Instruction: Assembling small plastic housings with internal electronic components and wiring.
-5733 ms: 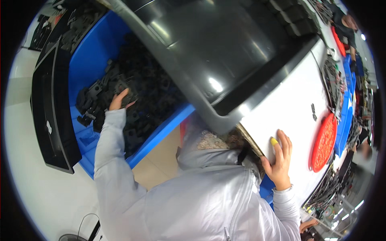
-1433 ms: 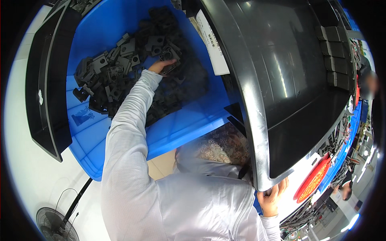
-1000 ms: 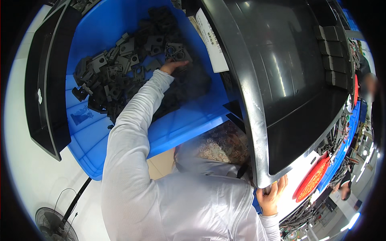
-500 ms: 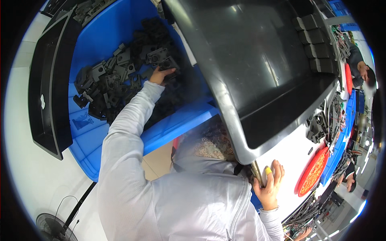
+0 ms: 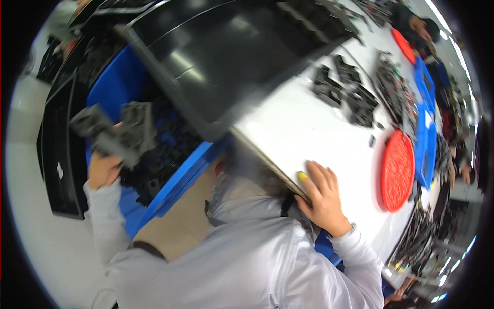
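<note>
My left hand (image 5: 104,167) grips several dark grey moulded plastic parts (image 5: 126,131), blurred by motion, above the left side of a blue bin (image 5: 180,177). Inside the bin lies a heap of similar black and grey parts (image 5: 149,188). On the right, my right hand (image 5: 325,201) rests at the edge of the white table (image 5: 280,129). Its fingers lie stretched over the top, a yellow wrap on one fingertip, and the thumb is at the rim. It holds nothing.
A large black tray (image 5: 206,67) overhangs the bin and table. Several black parts (image 5: 355,98) and a red round tray (image 5: 398,170) are on the table. A narrow black box (image 5: 56,149) stands left of the bin. Other people work at the far right.
My left hand has lifted grey parts from the heap and moved left with them. My right hand stays at the table edge. The view has turned, showing more of the tabletop.
</note>
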The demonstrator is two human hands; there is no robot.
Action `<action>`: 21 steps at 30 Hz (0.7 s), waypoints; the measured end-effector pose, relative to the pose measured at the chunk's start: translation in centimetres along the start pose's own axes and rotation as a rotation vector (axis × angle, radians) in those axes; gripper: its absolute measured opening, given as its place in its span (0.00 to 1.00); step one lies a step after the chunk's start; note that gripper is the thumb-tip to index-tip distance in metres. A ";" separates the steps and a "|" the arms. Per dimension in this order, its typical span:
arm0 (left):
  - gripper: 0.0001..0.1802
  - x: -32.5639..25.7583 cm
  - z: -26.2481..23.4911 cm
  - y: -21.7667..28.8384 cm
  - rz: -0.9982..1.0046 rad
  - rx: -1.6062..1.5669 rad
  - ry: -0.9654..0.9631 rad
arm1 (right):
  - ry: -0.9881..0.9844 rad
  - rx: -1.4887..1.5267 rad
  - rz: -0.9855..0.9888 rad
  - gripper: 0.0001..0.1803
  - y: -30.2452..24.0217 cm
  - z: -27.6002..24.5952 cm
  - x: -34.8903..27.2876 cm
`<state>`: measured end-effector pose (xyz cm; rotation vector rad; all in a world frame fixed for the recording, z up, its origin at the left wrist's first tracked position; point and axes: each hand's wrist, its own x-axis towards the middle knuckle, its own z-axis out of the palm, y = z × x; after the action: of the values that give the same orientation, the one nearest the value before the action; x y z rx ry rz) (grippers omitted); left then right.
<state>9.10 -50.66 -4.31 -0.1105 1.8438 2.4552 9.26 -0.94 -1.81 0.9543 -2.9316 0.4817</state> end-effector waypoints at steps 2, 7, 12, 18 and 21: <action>0.27 -1.1 2.7 4.1 -0.032 -0.114 0.017 | -0.018 0.015 0.004 0.28 -0.1 -0.2 -0.2; 0.18 1.9 18.0 5.7 -0.103 -0.161 -0.540 | -0.034 0.063 -0.084 0.31 0.3 -1.4 -1.9; 0.23 5.2 30.6 0.3 -0.423 -0.156 -0.641 | 0.026 0.098 -0.076 0.29 1.6 -2.0 -5.9; 0.14 13.5 38.4 -3.3 -0.398 0.005 -0.631 | 0.108 0.078 0.008 0.26 2.5 -3.8 -10.3; 0.13 15.1 41.3 -4.0 -0.242 0.195 -0.398 | 0.080 0.135 0.126 0.22 4.4 -5.3 -11.8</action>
<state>-6.16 -9.68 1.86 0.1470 1.7599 1.9553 15.96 10.74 0.68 0.7444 -2.9295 0.7145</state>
